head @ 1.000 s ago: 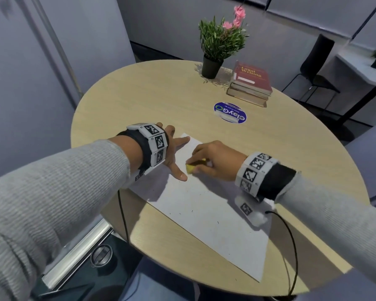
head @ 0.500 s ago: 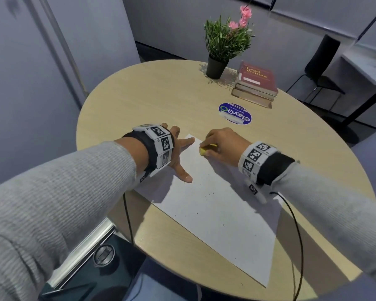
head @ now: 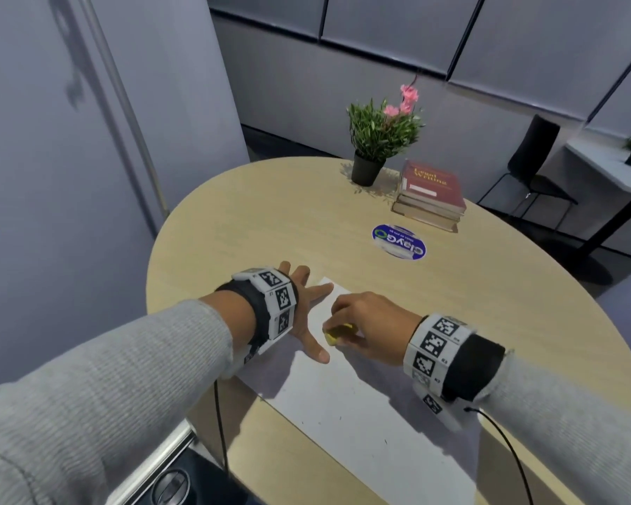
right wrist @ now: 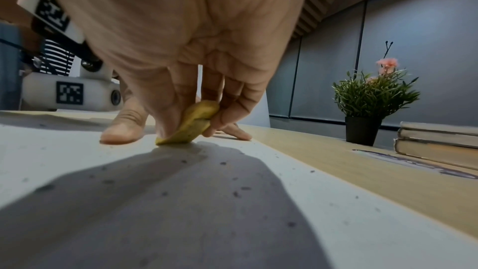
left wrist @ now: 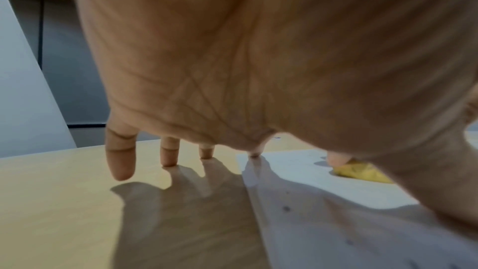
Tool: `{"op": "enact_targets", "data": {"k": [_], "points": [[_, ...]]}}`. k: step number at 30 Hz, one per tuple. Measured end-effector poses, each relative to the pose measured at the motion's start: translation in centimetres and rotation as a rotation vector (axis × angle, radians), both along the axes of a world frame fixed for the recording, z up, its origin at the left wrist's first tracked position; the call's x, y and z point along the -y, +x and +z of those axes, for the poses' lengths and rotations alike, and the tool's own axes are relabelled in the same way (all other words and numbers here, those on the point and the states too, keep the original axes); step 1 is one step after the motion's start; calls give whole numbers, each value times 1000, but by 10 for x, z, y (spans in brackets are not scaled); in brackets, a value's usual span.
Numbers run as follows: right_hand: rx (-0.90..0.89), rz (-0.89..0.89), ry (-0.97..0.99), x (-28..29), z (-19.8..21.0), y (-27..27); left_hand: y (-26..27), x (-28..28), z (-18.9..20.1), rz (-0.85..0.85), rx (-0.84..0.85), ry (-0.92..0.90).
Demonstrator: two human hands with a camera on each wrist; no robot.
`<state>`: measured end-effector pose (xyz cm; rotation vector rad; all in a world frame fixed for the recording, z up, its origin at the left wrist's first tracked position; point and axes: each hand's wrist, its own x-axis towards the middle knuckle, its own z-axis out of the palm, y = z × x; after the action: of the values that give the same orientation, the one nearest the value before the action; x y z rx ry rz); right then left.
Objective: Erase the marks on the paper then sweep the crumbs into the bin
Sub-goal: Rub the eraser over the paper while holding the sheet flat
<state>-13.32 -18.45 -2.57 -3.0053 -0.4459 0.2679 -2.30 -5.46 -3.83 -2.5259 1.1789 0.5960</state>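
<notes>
A white sheet of paper (head: 361, 424) lies on the round wooden table (head: 270, 231), strewn with small dark crumbs (right wrist: 236, 193). My right hand (head: 365, 331) pinches a yellow eraser (head: 337, 333) and presses its edge onto the paper near the far corner; the eraser (right wrist: 192, 124) shows between thumb and fingers in the right wrist view. My left hand (head: 306, 318) lies spread flat on the paper's left edge, fingers (left wrist: 120, 161) straight, thumb beside the eraser (left wrist: 359, 173). No bin is clearly visible.
A potted plant (head: 379, 136) and a stack of books (head: 430, 195) stand at the table's far side, with a round blue sticker (head: 398, 242) in front of them. A black chair (head: 532, 165) stands beyond. A dark object with a round knob (head: 172, 486) sits below the table's near-left edge.
My right hand with the eraser slid away across the paper, then came back toward my left thumb. The left hand stayed pressed in place.
</notes>
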Motion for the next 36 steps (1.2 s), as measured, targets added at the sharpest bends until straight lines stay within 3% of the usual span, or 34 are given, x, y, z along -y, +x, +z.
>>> {"op": "enact_targets", "data": {"k": [9, 15, 18, 21, 27, 32, 36], "points": [[-9, -3, 20, 0, -2, -4, -1, -7, 2, 26, -30, 43], [36, -236, -2, 30, 6, 12, 0, -8, 1, 37, -16, 50], [61, -160, 11, 20, 3, 8, 1, -6, 0, 45, -12, 46], [-45, -17, 66, -1, 0, -9, 1, -5, -1, 37, 10, 52], [47, -241, 2, 35, 4, 8, 2, -7, -1, 33, 8, 43], [-59, -9, 106, 5, 1, -17, 3, -6, -2, 24, 19, 42], [3, -151, 65, 27, 3, -1, 2, -6, -1, 31, 11, 46]]}}
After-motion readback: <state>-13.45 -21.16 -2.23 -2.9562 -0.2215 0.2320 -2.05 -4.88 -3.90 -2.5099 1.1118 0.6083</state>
